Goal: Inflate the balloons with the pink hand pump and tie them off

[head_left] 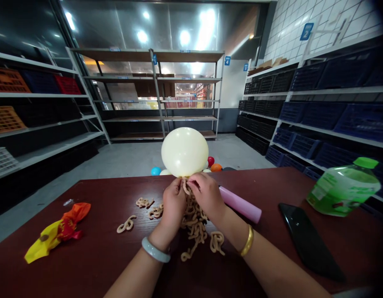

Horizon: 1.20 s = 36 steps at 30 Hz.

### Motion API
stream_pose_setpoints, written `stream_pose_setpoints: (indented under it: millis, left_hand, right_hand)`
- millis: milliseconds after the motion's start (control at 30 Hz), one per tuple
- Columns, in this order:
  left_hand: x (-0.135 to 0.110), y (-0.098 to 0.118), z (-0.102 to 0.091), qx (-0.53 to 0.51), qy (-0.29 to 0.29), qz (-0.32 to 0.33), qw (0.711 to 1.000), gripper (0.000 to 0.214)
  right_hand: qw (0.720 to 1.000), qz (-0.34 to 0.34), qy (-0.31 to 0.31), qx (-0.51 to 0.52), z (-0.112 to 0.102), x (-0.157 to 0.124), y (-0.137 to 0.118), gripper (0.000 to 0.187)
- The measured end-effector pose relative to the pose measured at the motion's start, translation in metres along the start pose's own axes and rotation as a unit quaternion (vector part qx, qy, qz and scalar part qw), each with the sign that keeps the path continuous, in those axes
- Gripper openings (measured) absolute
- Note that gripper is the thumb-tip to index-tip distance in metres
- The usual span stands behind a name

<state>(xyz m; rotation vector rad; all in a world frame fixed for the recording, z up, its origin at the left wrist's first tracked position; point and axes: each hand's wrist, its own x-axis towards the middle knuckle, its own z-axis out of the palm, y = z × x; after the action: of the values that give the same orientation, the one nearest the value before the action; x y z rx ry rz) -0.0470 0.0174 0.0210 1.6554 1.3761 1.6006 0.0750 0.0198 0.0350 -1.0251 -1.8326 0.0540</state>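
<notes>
A blown-up cream balloon [184, 151] stands upright above the far edge of the table, its neck down between my two hands. My left hand [174, 200] is closed at the balloon's neck, thumb and fingers pinched together. Beside it, my right hand [207, 194] pinches a tan curled band [185, 187] just under the balloon. Fingers partly cover the neck, so how the band lies around it cannot be made out. Below and between the wrists spreads a heap of similar tan curled bands [194, 221], with a few loose ones [127, 224] to the left.
A pink cylinder [241, 203] lies right of my hands. Farther right are a black phone-like slab [309, 240] and a green-capped bottle [343, 188]. Deflated yellow and orange balloons [58, 231] lie left on the dark red table [98, 265]. Small coloured balloons [216, 167] show behind it; shelves surround the room.
</notes>
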Motion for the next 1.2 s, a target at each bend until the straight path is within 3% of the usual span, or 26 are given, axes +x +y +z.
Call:
stream_pose_setpoints:
  millis: [100,200,367,467,633,767,867,1067,1200]
  left_hand:
    - [0.002,0.001,-0.003,-0.006,0.012,0.000,1.000,0.018]
    - [0.001,0.001,-0.003,-0.003,-0.002,0.001,1.000,0.019]
    - [-0.002,0.001,-0.002,0.017,-0.003,0.017,1.000,0.017]
    - [-0.002,0.001,-0.002,0.037,0.001,0.028,0.999,0.015]
    - [0.000,-0.004,-0.003,0.059,-0.007,0.050,0.997,0.016]
    - [-0.001,-0.003,-0.003,0.043,-0.022,0.043,0.998,0.019]
    - [-0.003,-0.001,-0.004,0.019,-0.028,0.039,0.999,0.019]
    - [-0.002,-0.005,-0.003,0.015,-0.038,0.033,0.999,0.017]
    - [0.000,-0.008,0.001,-0.081,-0.045,0.001,0.996,0.017]
  right_hand:
    - [0.998,0.008,-0.003,0.059,0.001,0.001,0.000,0.015]
    - [0.990,0.063,0.002,0.125,0.003,0.002,0.002,0.010]
    - [0.939,0.193,-0.028,0.283,0.007,0.007,0.011,0.008]
    - [0.932,0.217,-0.032,0.290,0.006,0.007,0.013,0.007]
    - [0.953,0.196,-0.010,0.233,0.003,0.006,0.005,0.005]
    - [0.977,0.116,-0.009,0.177,0.002,0.006,0.004,0.006]
    - [0.979,0.078,-0.009,0.190,0.002,0.005,0.008,0.006]
    - [0.958,0.126,-0.054,0.253,-0.004,0.010,0.013,0.004]
    - [0.964,0.116,-0.063,0.233,-0.004,0.011,0.011,0.006]
